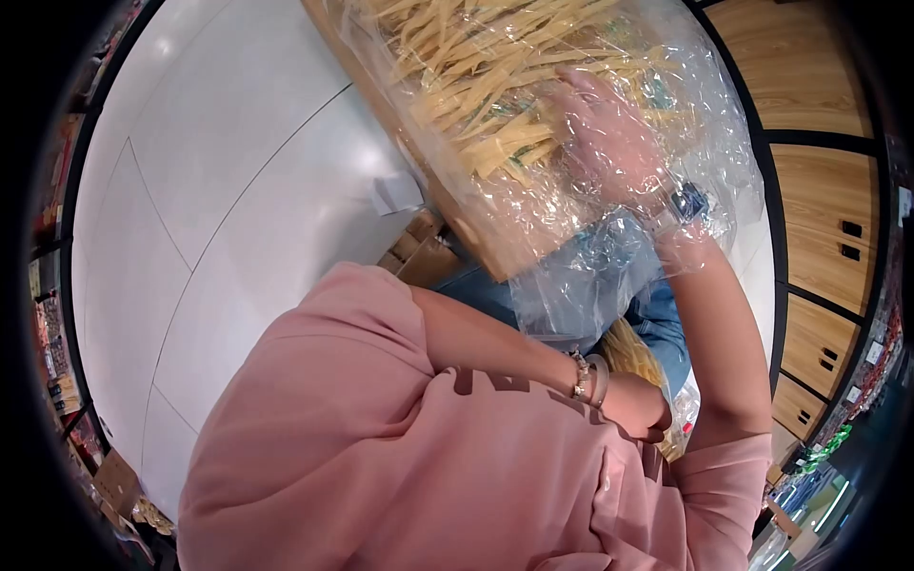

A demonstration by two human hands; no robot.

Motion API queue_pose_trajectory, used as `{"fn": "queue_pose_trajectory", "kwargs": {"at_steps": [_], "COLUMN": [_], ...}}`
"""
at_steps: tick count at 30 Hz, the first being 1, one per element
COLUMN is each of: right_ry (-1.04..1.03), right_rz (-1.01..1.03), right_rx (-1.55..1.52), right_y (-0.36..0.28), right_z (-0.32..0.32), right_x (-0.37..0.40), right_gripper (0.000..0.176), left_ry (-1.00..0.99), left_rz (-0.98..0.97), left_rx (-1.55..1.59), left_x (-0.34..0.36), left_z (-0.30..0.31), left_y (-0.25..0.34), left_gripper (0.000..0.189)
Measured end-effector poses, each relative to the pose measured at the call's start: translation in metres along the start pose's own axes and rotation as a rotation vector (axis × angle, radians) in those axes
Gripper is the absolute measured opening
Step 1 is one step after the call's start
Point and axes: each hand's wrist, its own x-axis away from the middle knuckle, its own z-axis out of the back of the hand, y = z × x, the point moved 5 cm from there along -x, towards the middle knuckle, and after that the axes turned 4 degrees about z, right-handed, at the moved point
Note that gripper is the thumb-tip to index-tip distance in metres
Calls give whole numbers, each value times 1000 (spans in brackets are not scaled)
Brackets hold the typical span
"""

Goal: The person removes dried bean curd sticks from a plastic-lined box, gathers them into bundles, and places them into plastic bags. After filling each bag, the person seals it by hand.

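Note:
A wooden-coloured box (390,114), lined with clear plastic (590,271), holds many long, flat yellow strips (476,57). My right hand (609,143), with a watch on its wrist, is inside the clear plastic at the right side of the strips. Its fingers are stretched toward them, with the tips partly hidden by glare and folds. Lower down, my left hand (638,404), wearing bracelets, is curled around a smaller bundle of yellow strips (624,350) in clear packaging, close to my body. Most of its fingertips are hidden.
Pale floor tiles (238,190) lie to the left. A small white paper (396,193) and brown cardboard (419,249) are beside the box. Wooden cabinet doors (824,209) with black handles stand at the right. Shelves with goods (57,352) line the left edge.

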Motion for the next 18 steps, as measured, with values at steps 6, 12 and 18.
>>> {"fn": "queue_pose_trajectory", "kwargs": {"at_steps": [6, 12, 18], "right_ry": [84, 16, 2], "right_rz": [138, 185, 234], "right_rx": [-55, 27, -63], "right_y": [-19, -24, -19], "right_z": [-6, -6, -2], "right_x": [-19, -28, -21], "right_gripper": [69, 50, 48], "left_ry": [45, 31, 38], "left_rz": [-40, -38, -32], "left_rx": [49, 48, 47], "left_x": [1, -1, -1], "left_z": [-1, -1, -2], "left_y": [-2, -3, -3], "left_gripper": [28, 30, 29]}}
